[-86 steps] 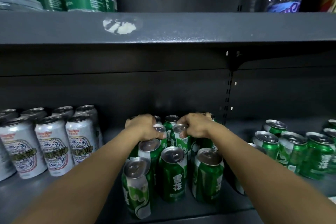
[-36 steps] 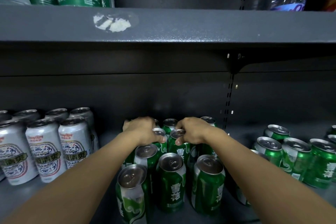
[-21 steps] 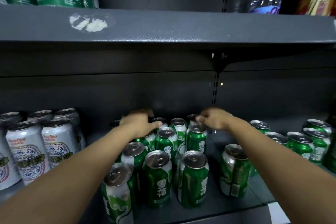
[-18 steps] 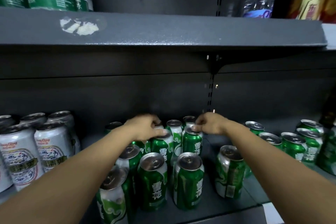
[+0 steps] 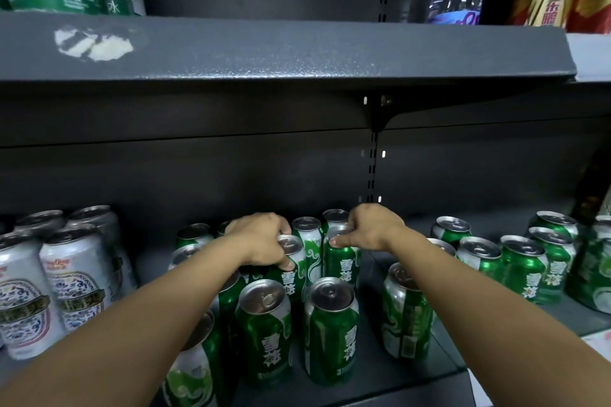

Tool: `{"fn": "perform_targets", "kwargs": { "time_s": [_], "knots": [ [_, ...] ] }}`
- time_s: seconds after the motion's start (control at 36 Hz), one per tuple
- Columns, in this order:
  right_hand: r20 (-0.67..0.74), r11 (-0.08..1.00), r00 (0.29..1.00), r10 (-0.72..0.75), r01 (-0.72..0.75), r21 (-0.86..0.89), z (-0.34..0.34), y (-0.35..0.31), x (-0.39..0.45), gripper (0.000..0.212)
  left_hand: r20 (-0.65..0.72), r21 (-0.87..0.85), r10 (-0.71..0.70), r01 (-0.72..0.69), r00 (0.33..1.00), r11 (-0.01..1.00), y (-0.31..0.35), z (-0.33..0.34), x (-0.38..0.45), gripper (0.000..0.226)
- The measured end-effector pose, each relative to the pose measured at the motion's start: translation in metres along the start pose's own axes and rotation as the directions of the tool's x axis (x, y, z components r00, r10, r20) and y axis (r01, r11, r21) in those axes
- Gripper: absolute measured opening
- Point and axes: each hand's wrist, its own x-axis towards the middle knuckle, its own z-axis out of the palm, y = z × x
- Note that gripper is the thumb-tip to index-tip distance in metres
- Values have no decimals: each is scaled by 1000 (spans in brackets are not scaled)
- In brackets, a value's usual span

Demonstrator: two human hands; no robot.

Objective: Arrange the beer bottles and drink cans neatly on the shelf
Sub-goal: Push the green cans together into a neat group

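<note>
Both hands deep in the green cans on the lower shelf (image 5: pixel 390 383). Left hand (image 5: pixel 261 243) curled round the top of 1 green can (image 5: pixel 291 261), thumb on its side. Right hand (image 5: pixel 370 226) pinching the rim of the neighbouring can (image 5: pixel 342 261). White cans (image 5: pixel 76 277) standing at left.

Dim dark-grey metal shelving (image 5: pixel 297 53) with slotted upright (image 5: pixel 373 155).

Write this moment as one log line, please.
left hand: grips green can | right hand: grips green can | shelf: middle cans being straightened
</note>
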Motion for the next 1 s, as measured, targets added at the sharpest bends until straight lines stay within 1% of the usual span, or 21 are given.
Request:
{"fn": "perform_targets", "kwargs": {
  "time_s": [0.06,0.11,0.19,0.31,0.47,0.53,0.58,0.61,0.67,0.72,0.75,0.81,0.83,0.92,0.97,1.0],
  "knots": [
    [-44,997,999,27,-30,-69,-2,0,-1,55,2,-8,3,-3,1000,1000,3,-1,0,61],
    [-55,994,997,51,-55,-90,-4,3,-2,57,6,-33,3,-3,1000,999,5,-1,0,61],
    [-10,995,997,70,-71,-73,-10,11,-3,57,22,-54,13,-12,1000,998,11,-3,2,64],
    [49,998,997,63,-62,-29,-15,19,-4,57,56,-10,30,-30,998,1000,17,-3,4,65],
    [104,998,993,56,-57,1,-10,18,-4,53,122,-10,29,-28,992,1000,11,-5,6,52],
    [137,997,989,64,-68,22,-10,19,-3,54,123,-10,30,-29,992,1000,9,-5,7,54],
    [175,997,982,69,-72,12,-12,20,-4,60,125,-55,36,-29,992,998,7,-5,7,57],
    [181,997,981,70,-73,10,-15,20,-4,64,124,-107,36,-23,992,994,6,-6,8,58],
    [122,995,989,83,-89,42,-23,18,-5,71,92,-211,24,-4,995,977,5,-9,13,62],
    [14,994,995,97,-98,43,-32,14,-2,65,21,-259,-17,22,1000,966,6,-13,23,63],
    [-24,995,995,95,-94,27,-35,11,0,58,-7,-243,-39,36,999,969,8,-14,29,61],
    [-30,997,997,77,-78,-8,-38,6,8,53,-9,-152,-54,52,999,987,12,-14,39,61],
    [-2,997,997,73,-73,-29,-37,3,13,55,19,-125,-46,48,999,991,15,-12,45,65],
    [54,995,996,71,-68,-70,-24,-3,29,70,147,-89,-16,29,989,996,22,-4,57,79],
    [103,997,991,81,-78,-29,-16,-6,37,78,186,-74,-17,31,982,997,25,0,60,79],
    [124,996,989,86,-84,-16,-13,-7,40,81,181,-65,-20,32,983,997,26,1,61,74]
  ]
}}
